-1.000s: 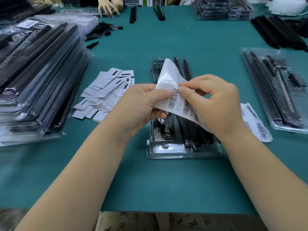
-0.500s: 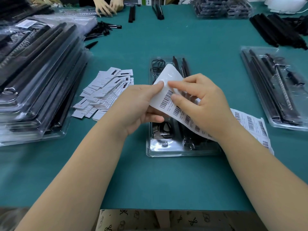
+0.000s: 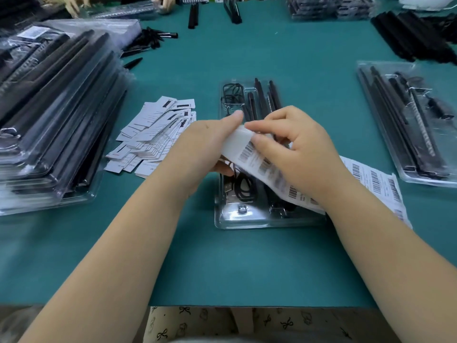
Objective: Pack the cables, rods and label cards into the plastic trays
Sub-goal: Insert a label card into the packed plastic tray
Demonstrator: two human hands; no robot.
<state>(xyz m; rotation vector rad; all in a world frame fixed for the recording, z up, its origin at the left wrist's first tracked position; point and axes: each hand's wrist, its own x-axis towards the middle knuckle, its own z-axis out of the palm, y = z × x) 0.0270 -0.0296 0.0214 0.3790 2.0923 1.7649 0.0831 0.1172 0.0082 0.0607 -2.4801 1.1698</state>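
Green worktop (image 3: 173,256). Centre: clear plastic tray (image 3: 247,219) with rods and cables. Left edge — stack of filled trays (image 3: 49,120); beside it, label cards (image 3: 153,134). Right edge — another filled tray (image 3: 408,120), barcode sheet (image 3: 376,179). Far right corner: loose black rods (image 3: 410,38).

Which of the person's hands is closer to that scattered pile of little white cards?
Left. The left hand lies right beside the white cards; the right hand is farther off, over the tray.

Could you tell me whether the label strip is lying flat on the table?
No, both the left hand and right hand hold the label strip above the tray.
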